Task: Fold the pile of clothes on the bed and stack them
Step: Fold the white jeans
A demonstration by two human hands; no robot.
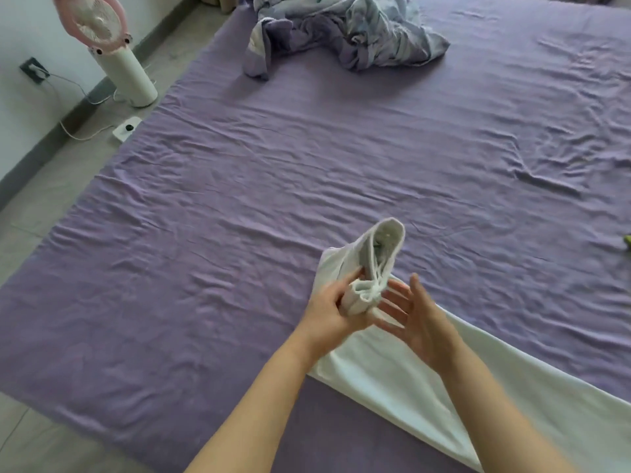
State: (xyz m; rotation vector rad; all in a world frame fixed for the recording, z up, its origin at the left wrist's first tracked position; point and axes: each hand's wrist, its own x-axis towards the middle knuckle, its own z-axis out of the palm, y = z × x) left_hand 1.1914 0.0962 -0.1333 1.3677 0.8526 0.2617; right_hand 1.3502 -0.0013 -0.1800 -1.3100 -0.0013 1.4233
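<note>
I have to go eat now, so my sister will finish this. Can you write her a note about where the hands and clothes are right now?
Left hand: grips the waistband end of the white trousers, lifted off the bed.
Right hand: open, palm turned toward the waistband, holding nothing.
The rest of the white trousers lies flat on the purple sheet, running toward the near right corner.
A crumpled heap of purple and pale blue cloth sits at the far end of the bed.
Done: no folded stack is in view.
Left: finish folding the trousers, fold the heap, stack everything.
</note>
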